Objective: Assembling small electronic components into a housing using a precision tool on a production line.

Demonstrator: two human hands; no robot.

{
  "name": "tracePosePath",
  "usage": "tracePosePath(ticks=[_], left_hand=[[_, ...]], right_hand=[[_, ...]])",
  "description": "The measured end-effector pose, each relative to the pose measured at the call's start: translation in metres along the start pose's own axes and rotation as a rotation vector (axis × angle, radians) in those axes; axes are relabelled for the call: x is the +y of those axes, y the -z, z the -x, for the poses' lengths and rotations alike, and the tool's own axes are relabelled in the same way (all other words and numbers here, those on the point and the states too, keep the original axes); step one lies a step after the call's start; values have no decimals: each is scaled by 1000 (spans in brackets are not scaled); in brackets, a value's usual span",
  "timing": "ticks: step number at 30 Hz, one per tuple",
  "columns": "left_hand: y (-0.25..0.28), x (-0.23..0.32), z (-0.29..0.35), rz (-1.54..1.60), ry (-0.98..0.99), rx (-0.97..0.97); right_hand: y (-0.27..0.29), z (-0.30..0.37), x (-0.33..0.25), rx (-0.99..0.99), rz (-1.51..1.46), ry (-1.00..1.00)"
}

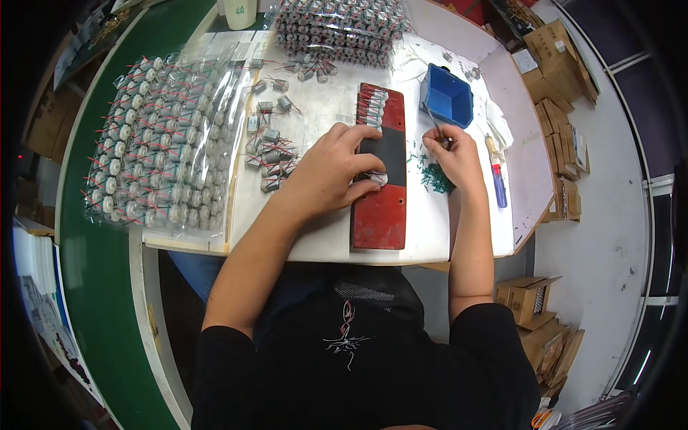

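On a long red board (378, 222) with a black middle strip, my left hand (326, 172) is closed round a small silvery motor (378, 178), which its fingers partly hide. Along the board's far end lies a row of similar motors (371, 107) with red and green wires. My right hand (457, 154), to the right of the board, pinches a thin dark tool (431, 117) like a pair of tweezers. That tool slants up beside a blue plastic bin (450, 97). Small green bits (433, 178) lie scattered under and beside my right hand.
Loose wired motors (271, 154) are heaped left of the board. Plastic trays packed with motors stand at the left (154, 143) and far side (337, 32). A screwdriver (498, 179) lies at the right, near the raised table wall (527, 165). A pale cup (240, 13) stands far left.
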State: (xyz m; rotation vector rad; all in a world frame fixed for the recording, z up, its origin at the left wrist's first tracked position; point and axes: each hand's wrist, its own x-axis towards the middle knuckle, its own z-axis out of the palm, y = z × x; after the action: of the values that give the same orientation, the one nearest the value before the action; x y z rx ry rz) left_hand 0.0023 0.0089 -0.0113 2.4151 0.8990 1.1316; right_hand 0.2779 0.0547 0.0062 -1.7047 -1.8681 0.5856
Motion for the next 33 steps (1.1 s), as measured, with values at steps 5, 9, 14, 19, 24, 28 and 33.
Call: tracePosePath(ticks=[5,9,14,19,24,28,33], left_hand=[[-9,0,0,-84,114,-1],[-11,1,0,-122,119,134],[-8,3,-2,84,192,238],[-4,3,-2,331,202,183],[-1,7,-2,548,346,59],[-2,7,-2,605,399,38],[-1,10,-4,690,435,119]], right_hand=[[0,-3,5,31,-168,-76],[-3,6,-11,5,-363,0],[-13,23,-34,-26,-440,265],[-22,31,-51,-35,-360,600],[-22,33,-54,18,-339,731],[-23,33,-53,33,-355,775],[-40,40,-53,-4,-615,530]])
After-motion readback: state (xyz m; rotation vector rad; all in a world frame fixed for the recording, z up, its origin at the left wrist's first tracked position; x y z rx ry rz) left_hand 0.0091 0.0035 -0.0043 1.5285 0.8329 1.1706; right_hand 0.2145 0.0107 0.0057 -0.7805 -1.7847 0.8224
